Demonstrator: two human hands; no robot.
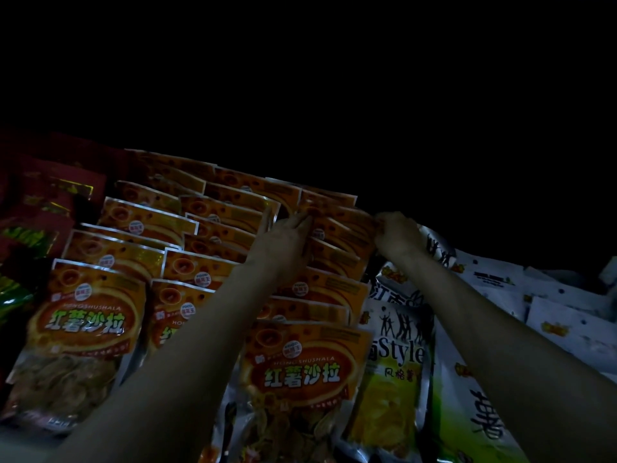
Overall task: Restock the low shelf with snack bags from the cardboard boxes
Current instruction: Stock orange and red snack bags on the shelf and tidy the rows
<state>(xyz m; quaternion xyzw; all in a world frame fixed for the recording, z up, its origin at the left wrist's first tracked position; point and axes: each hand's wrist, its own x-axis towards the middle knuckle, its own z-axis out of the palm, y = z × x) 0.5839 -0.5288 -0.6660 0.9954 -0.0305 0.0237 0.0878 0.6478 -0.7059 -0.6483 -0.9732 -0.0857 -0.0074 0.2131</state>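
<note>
Three rows of orange snack bags stand one behind another on the dim low shelf; the front bag of the right row (302, 369) is the nearest. Both my arms reach deep into that right row. My left hand (283, 240) holds the left top edge of an orange bag near the back (340, 225), fingers against it. My right hand (394, 232) pinches the same bag's right top corner. No cardboard box is in view.
White and green snack bags (400, 349) stand to the right of the orange rows, with more white bags (567, 325) lying further right. Dark red bags (50, 195) fill the left end. The back of the shelf is black.
</note>
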